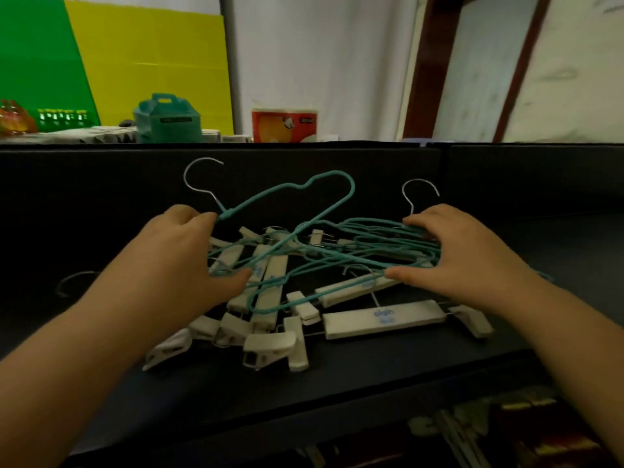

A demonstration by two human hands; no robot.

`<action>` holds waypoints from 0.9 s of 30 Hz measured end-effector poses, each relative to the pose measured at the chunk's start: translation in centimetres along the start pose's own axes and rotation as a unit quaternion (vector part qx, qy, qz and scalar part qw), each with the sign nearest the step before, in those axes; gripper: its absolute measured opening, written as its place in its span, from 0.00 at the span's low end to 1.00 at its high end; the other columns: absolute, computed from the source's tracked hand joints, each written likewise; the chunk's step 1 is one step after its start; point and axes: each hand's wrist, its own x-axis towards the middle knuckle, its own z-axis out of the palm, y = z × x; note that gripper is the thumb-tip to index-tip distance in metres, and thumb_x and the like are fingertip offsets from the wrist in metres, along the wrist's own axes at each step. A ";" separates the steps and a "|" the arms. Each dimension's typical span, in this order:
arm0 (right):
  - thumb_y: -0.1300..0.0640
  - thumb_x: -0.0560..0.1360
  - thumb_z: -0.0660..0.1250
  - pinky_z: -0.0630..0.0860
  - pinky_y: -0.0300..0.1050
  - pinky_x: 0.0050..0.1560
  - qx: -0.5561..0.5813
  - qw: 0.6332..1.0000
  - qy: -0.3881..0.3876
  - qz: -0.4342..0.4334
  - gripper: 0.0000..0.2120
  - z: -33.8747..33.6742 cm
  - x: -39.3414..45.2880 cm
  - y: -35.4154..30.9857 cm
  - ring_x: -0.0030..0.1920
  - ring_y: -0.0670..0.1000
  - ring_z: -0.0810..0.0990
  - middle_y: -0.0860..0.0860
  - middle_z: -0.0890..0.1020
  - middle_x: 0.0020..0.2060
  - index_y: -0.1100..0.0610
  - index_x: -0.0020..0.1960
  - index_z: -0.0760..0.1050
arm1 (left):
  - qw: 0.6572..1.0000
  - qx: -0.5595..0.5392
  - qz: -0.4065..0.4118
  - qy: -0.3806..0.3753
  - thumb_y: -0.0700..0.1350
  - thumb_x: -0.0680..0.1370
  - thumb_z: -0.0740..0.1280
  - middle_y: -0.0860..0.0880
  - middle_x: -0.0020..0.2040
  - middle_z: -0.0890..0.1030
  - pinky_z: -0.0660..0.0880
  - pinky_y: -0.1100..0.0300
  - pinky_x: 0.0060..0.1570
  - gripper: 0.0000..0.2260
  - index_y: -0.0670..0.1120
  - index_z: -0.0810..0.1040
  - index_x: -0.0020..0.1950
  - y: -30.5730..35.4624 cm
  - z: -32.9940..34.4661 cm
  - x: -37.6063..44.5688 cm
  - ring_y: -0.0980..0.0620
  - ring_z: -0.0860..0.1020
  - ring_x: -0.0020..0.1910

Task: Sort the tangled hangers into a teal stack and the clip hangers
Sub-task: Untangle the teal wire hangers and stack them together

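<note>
Now both hands grip the teal hangers (337,251), tangled over white clip hangers (381,319) on the dark table (337,383): left hand (182,255) pinching one, right hand (449,251) clasping a bunch.

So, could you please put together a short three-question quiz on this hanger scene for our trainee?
1. True or false: the left hand and right hand both grip teal hangers.
2. What lies nearest the front edge of the dark table? A) white clip hangers B) teal box C) orange pack
3. What colour are the wire hooks that stick up behind the pile?

Key: 1 true; 2 A; 3 silver.
</note>
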 end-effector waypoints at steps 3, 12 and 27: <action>0.31 0.64 0.71 0.72 0.44 0.59 -0.005 0.999 0.007 0.041 0.41 -1.1 -2.2 3.6 0.58 0.46 0.72 0.45 0.73 0.58 0.52 0.71 0.70 | 0.999 -0.008 0.028 -0.016 0.67 0.68 0.68 0.48 0.69 0.66 0.73 0.56 0.58 0.43 0.47 0.61 0.76 3.6 0.2 0.7 0.50 0.71 0.62; 0.29 0.65 0.70 0.71 0.40 0.56 -0.011 0.993 0.042 0.109 0.41 -4.2 -9.3 15.7 0.61 0.43 0.71 0.42 0.73 0.60 0.49 0.71 0.70 | 0.995 0.005 0.102 0.022 0.68 0.65 0.68 0.49 0.63 0.73 0.75 0.53 0.57 0.42 0.47 0.68 0.73 17.8 2.1 2.6 0.48 0.74 0.58; 0.29 0.65 0.70 0.69 0.39 0.55 -0.012 0.986 0.062 0.155 0.39 -11.0 -15.9 41.1 0.59 0.41 0.71 0.40 0.74 0.60 0.49 0.69 0.71 | 0.998 -0.022 0.060 0.015 0.70 0.65 0.66 0.48 0.67 0.67 0.73 0.52 0.61 0.44 0.49 0.63 0.75 42.7 8.6 6.4 0.47 0.71 0.63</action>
